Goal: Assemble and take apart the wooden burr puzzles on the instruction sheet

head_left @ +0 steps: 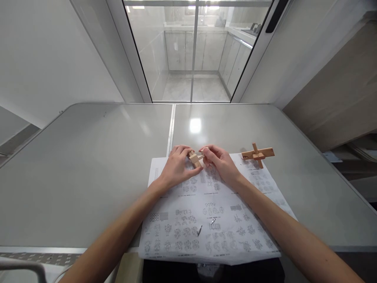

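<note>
Just below the frame's centre, some wooden blocks [194, 158] are clamped in the left hand's [176, 167] grip, while the right hand [221, 161] pinches their right end. Beneath, a printed sheet [188, 204] covers part of the grey surface [88, 177]; a wooden cross [258, 155] lies right, at the sheet's upper corner.

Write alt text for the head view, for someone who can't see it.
The left hand and right hand hold light wooden pieces over a printed sheet of diagrams on a grey table. A cross-shaped wooden assembly lies by the sheet's far right corner.
</note>
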{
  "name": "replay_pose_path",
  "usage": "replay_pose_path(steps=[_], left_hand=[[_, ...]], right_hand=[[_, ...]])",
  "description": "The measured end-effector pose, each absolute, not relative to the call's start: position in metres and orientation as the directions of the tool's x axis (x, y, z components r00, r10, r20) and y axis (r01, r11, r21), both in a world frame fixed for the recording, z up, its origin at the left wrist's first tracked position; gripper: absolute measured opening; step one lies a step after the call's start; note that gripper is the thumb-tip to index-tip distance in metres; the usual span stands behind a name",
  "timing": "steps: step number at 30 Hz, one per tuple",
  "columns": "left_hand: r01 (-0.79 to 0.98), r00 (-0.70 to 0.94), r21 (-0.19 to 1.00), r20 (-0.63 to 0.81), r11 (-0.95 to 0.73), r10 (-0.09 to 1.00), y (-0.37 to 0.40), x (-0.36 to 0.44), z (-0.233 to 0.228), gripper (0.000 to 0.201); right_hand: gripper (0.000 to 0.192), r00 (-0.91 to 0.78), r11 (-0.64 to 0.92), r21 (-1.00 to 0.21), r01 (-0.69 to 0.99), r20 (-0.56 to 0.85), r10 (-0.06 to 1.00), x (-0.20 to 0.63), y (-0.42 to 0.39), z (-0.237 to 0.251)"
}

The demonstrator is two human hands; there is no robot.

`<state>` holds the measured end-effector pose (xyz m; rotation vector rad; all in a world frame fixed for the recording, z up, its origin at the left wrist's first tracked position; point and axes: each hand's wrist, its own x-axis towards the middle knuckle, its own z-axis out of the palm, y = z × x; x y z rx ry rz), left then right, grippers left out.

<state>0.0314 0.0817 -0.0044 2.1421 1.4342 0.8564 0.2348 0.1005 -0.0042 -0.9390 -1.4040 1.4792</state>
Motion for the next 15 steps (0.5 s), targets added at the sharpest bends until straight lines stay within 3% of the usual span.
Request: replay_pose_path(steps=[15], left_hand=[[0.684,0.292,0.601,0.294,-0.414,0.910,0.0826,0.0310,-0.0099,0.037]], right_hand=[[0.048,-0.326,0.116,-0.987,0.113,0.073,0.942,0.2308,0.0975,-0.0094]])
